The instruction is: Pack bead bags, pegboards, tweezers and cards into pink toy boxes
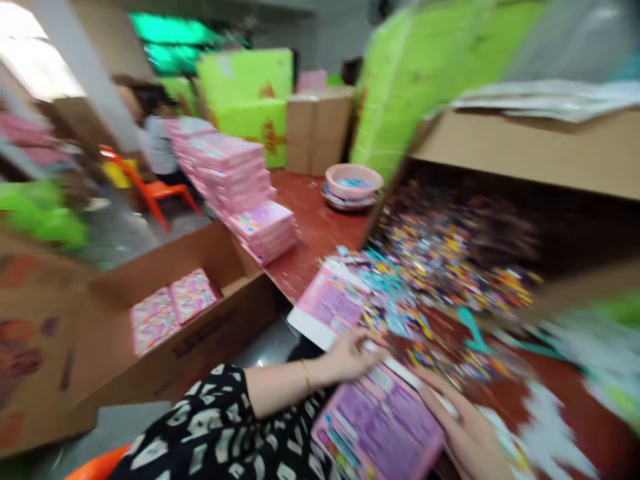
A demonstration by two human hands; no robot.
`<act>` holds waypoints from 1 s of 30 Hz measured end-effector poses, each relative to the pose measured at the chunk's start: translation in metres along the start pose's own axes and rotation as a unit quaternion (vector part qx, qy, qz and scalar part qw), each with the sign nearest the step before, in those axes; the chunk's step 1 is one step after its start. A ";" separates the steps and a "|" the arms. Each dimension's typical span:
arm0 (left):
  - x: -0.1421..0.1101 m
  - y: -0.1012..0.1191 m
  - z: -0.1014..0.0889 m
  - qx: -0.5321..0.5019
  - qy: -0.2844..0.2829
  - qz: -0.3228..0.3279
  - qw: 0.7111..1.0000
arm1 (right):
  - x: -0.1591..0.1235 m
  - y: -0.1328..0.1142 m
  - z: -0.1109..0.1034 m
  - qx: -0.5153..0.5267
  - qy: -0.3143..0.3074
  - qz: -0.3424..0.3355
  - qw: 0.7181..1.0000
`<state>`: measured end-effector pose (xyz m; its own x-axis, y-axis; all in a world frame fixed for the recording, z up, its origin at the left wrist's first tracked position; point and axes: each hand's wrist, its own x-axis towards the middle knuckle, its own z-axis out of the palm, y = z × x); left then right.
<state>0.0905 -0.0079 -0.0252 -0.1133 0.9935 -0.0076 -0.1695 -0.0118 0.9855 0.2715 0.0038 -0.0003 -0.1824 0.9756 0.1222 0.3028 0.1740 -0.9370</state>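
Observation:
A flat pink and purple box (383,423) with a white upper edge tilts over my lap, smeared somewhat by motion. My left hand (353,357), fingers curled and pinching, is at its upper left edge. Along the right edge, my right hand (460,423) grips the box with the fingers stretched along its side. Something white shows at the fingertips of both hands. Just beyond my left hand, a similar flat pink and purple card or box (330,300) lies at the table's edge beside small colourful packets (415,320).
A large open carton (530,147) on the red table (313,200) spills many small wrapped pieces. Pink boxes (233,167) stand stacked at the far left edge. On the floor side, an open carton (175,363) holds pink patterned packs. A pink basin (354,181) stands farther back.

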 end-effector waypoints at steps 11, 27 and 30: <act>-0.011 0.009 -0.003 0.067 -0.139 0.035 0.987 | -0.021 0.006 -0.024 0.278 -0.067 0.225 0.932; -0.024 0.000 -0.005 0.042 -0.156 0.151 0.975 | -0.032 0.010 -0.025 0.241 -0.073 0.194 0.948; -0.024 -0.002 -0.004 0.042 -0.160 0.134 0.977 | -0.036 0.006 -0.027 0.181 -0.115 0.141 0.966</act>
<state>0.0894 -0.0319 -0.0276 0.1712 0.9404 0.2937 -0.0928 -0.2814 0.9551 0.3053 -0.0265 -0.0015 -0.3554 0.9148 -0.1921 0.0311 -0.1938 -0.9805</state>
